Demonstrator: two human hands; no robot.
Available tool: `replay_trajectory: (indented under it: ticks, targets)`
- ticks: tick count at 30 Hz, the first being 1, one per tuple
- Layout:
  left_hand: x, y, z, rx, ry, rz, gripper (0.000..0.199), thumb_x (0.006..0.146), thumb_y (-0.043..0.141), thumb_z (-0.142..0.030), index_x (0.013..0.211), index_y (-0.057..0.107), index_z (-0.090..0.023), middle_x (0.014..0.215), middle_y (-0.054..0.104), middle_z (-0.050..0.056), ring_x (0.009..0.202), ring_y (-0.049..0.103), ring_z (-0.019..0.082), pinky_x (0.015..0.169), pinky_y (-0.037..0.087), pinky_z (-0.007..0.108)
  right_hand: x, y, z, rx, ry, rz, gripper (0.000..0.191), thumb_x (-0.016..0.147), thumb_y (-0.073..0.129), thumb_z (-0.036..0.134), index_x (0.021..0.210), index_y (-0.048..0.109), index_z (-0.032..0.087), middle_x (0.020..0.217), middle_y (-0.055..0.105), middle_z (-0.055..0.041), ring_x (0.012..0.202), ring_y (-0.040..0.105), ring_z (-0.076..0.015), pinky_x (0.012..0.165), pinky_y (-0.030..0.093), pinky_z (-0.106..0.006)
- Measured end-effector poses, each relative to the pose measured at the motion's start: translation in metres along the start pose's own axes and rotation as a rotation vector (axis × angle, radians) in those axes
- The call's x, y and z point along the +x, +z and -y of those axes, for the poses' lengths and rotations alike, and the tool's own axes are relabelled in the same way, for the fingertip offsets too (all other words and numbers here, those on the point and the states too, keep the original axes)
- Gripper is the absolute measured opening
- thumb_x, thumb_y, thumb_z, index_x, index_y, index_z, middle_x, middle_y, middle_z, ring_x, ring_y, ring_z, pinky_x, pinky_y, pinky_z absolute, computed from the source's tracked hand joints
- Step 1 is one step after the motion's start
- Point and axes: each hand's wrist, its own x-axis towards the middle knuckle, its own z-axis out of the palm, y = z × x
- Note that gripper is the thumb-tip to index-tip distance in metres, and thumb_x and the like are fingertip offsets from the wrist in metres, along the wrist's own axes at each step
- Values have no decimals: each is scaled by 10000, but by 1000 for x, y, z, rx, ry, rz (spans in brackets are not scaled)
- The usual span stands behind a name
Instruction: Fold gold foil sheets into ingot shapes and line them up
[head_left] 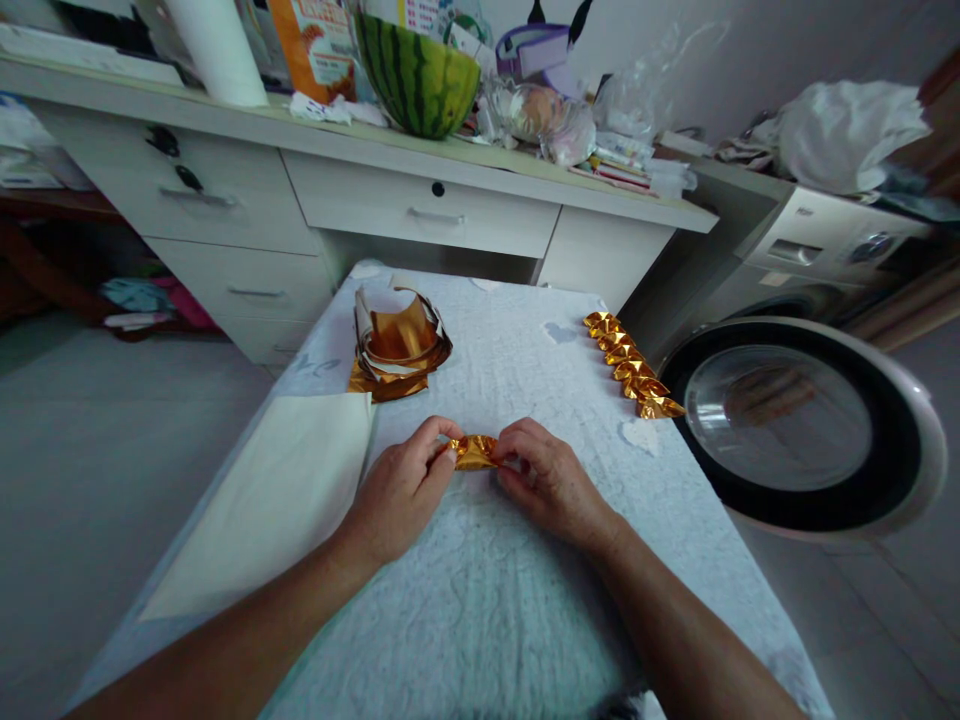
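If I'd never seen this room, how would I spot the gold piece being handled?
Find the cloth-covered table in front of the white drawers. Near its middle, the left hand and right hand pinch the shiny gold piece between them. Unlike the gold row along the right edge or the curled gold sheets farther left, it alone is held.

Small gold foil piece [475, 453] is gleaming, bright and creased. Body is lying lengthwise from left to right, middle showing wider, outer ends narrowing. Left end is sitting in left hand's [401, 490] fingertips, right end in right hand's [551, 482]. Fingers are partly hiding both ends. Piece is showing above pale tablecloth [487, 600]; contact staying unclear.
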Motion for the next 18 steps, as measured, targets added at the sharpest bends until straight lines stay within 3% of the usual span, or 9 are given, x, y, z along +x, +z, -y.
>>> replay_trajectory:
  ticks: [4,11,18]
  targets:
    - [0,1,0,29,8,-2,136,941,404,-286,1013,506,-233,678,591,-57,621,564,150,604,339,257,0,1,1,-13,-7,21,181,836,552,73,946,550,216,964,584,-39,841,550,-154,714,443,-259]
    - [-1,0,1,-10,9,-1,233,960,339,-307,1115,495,-228,597,501,-74,560,526,148,587,330,267,0,-1,2,15,29,20,83,877,543,151,935,577,200,915,595,-39,842,554,-159,756,444,-276]
    - [-4,5,3,-65,78,65,570,885,466,-243,1409,245,-198,688,527,-73,627,548,149,637,385,275,2,9,-10,-43,227,-145,121,821,507,102,872,562,198,816,599,-3,729,555,-128,661,419,-236]
